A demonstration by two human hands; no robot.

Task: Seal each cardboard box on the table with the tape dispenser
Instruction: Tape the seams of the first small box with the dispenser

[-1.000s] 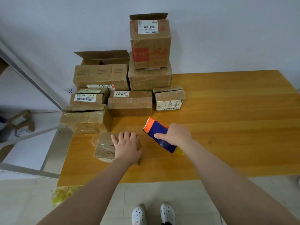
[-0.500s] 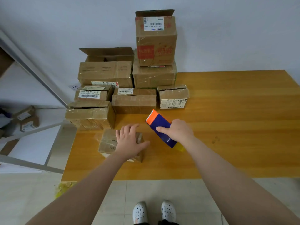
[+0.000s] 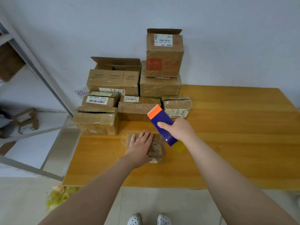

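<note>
While my left hand presses flat, fingers straight, on the small cardboard box near the table front, my right hand grips the tape dispenser just above it, toothed end raised; sealing is about to begin, and I judge that end must next come down onto the box's seam.

Small flat cardboard box on table; blue-orange tape dispenser tilted above

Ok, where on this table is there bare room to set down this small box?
The right half of the wooden table, beyond the right hand holding the blue-and-orange tape dispenser, is bare; so is the near strip before the small flat cardboard box. The back-left corner is crowded with stacked cardboard boxes.
</note>
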